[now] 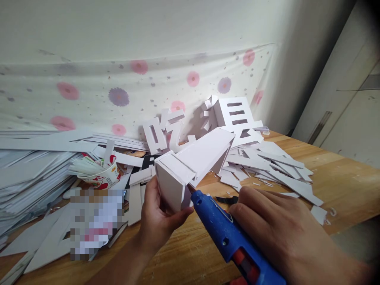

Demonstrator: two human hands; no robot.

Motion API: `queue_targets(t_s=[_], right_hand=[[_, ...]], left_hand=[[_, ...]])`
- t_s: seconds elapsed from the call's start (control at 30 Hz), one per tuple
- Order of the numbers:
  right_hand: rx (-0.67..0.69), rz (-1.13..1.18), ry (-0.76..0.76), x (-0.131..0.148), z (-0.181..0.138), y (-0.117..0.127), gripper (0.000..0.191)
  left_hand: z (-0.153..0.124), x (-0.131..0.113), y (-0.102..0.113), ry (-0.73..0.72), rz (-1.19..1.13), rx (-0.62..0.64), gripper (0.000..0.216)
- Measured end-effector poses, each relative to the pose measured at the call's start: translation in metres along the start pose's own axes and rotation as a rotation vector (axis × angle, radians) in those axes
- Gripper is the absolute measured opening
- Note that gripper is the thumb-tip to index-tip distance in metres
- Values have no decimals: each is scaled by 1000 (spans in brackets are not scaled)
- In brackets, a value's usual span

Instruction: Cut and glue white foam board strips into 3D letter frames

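**Glue gun tip meets the lower edge of a white board form**

Take the hand-held white board form point(208, 154) as the centre of the dial, with 12 pointing to the wall. The form is raised in front of the person, its narrow box-like end turned toward them and its long, flat arm slanting off toward 1 o'clock.

The left hand point(162, 215), at 7 o'clock, is closed around the near end, the thumb lying along the bottom edge; some of its fingers are hidden behind the board. The right hand point(270, 221), at 4 o'clock, is wrapped around a blue glue gun point(215, 221), whose nozzle points up to the form's lower edge. Whether the nozzle touches the board cannot be told.

Cut-out white characters point(175, 136) stand at 11 o'clock, and a slotted white form point(249, 107) stands at 1, both in front of a flowered cloth point(97, 75). White offcuts point(285, 178) lie heaped at 3 o'clock on the wooden table point(344, 174). At 9 o'clock sits a paper cup point(103, 179) filled with pale strips, and beyond it a stack of white sheets point(26, 174).
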State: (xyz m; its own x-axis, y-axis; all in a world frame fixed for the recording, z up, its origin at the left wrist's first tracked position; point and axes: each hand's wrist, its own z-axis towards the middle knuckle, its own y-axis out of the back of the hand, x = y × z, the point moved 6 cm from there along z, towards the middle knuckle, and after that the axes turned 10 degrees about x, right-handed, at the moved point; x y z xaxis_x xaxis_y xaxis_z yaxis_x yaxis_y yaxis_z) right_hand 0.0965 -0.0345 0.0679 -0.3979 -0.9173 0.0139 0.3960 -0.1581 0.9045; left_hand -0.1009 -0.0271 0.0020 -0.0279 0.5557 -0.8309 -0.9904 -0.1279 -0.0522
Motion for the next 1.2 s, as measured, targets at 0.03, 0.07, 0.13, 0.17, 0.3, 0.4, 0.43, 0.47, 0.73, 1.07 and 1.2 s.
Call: queue_targets(t_s=[0.03,0.07,0.13,0.17,0.3,0.4,0.43,0.47,0.73,1.07,1.2], right_hand=[[8,0,-5,0,0,-1,19],[11,1,-10,-1,-1,-2,19],[14,6,-21,-1,0,-2,21],[21,10,-30,-2,0,-1,22],[38,19,-53,-2,5,2,23],[17,42,-72,-4,6,1,18],[18,54,-82,-6,5,-1,17],[20,65,-92,-8,4,-3,15],[82,87,-144,-17,-4,-13,15],[81,92,-147,-18,-5,-11,10],[59,145,-114,-13,-3,-10,14]], left_hand=[[0,0,0,4,6,-7,75],[-1,1,1,12,13,-15,76],[-3,4,3,31,28,-28,78],[-4,6,4,42,40,-31,79],[-8,13,12,66,133,-45,86],[-11,16,17,68,203,-61,88],[-11,16,18,69,219,-68,89],[-11,16,18,69,228,-76,89],[-4,8,8,35,105,-10,83],[-5,10,9,71,59,-33,84],[-5,9,10,92,33,-54,84]])
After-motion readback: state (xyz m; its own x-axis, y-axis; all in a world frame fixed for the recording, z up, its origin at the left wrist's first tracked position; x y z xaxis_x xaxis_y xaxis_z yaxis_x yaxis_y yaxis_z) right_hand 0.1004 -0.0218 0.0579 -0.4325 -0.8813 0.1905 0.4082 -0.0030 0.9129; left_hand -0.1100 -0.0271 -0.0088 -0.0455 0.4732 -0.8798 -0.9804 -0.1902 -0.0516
